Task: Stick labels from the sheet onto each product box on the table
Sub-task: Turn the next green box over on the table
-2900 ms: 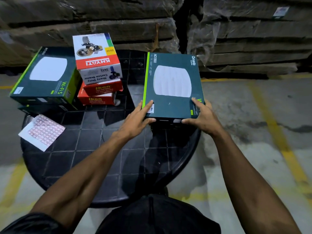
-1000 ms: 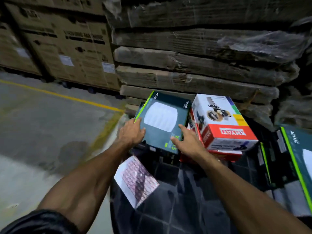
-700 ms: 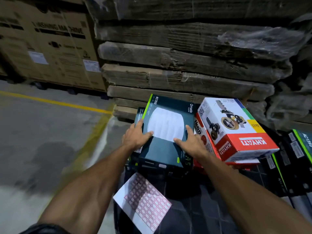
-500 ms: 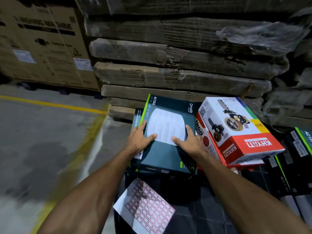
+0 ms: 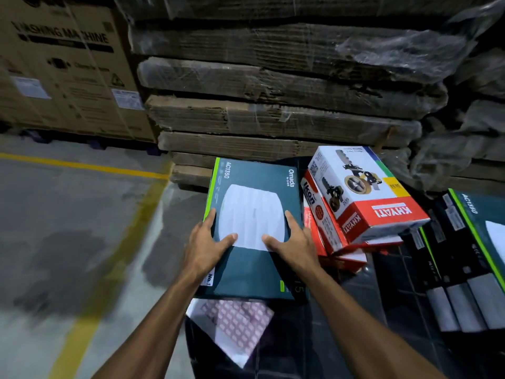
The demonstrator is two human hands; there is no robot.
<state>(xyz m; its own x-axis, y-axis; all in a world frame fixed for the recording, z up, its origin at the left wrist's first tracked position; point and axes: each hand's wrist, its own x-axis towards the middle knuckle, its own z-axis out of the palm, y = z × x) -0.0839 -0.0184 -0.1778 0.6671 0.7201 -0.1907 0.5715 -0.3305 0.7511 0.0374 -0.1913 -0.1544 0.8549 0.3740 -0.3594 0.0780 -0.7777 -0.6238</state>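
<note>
Basically the label sheet (image 5: 232, 321) sits on the near-left edge of the black bench (image 5: 355, 310), directly below the teal Omada box (image 5: 254, 214) in view, i.e. on the person's side of it; the box's near edge overlaps or shadows the sheet's top, can't tell if they touch. Sheet is skewed, one corner pointing toward the body, partly overhanging the bench edge. Teal box lies flat, long axis running away from the person, green stripe on its left edge. Left hand (image 5: 203, 247) lies over the box's left edge, fingers straight, thumb on the top face; right hand (image 5: 292, 244) is flat on the top face near the right edge, fingers extended. Neither is clenched round anything: both press or steady, no pinch. No label visible on the top face yet, so my read is the box is just being positioned. Next move is a pull-back to the sheet: it lies behind both wrists, slightly closer to the left forearm. Khyati box (image 5: 363, 192) is stacked on red Ikon boxes (image 5: 314, 214) just right of the teal one; another teal box (image 5: 481, 242) far right.
</note>
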